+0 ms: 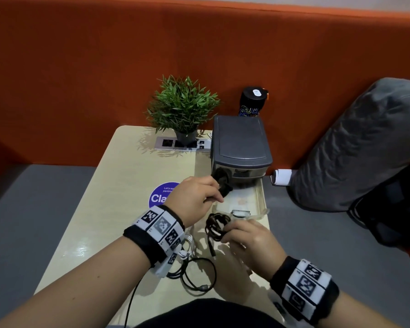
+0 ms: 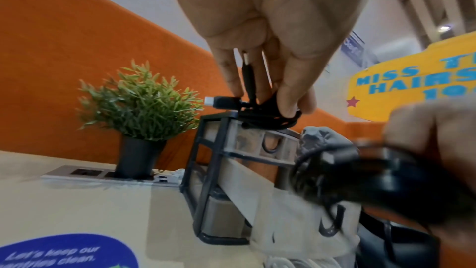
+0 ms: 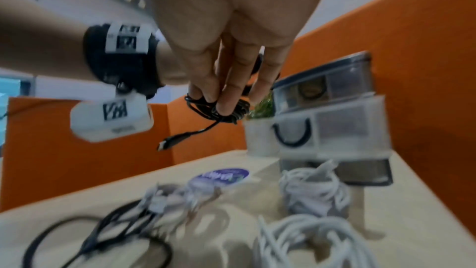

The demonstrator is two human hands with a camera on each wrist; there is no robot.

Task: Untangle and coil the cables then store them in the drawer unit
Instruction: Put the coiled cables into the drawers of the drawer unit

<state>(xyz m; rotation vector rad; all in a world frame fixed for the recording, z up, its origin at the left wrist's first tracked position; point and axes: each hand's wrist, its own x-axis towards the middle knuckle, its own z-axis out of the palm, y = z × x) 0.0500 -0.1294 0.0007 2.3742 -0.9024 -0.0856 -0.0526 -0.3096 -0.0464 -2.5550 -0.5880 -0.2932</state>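
My left hand pinches a small black coiled cable just in front of the grey drawer unit, above its pulled-out clear drawer. In the left wrist view my left hand holds the coil, and a USB plug sticks out to the left. My right hand grips a second dark coiled cable near the drawer's front edge. In the right wrist view my right hand holds that coil with a plug dangling. A loose black cable and white cables lie on the table.
A potted plant stands on a socket strip behind the unit, beside a dark bottle. A purple sticker marks the beige table. A grey bag sits right, off the table. An orange partition closes the back.
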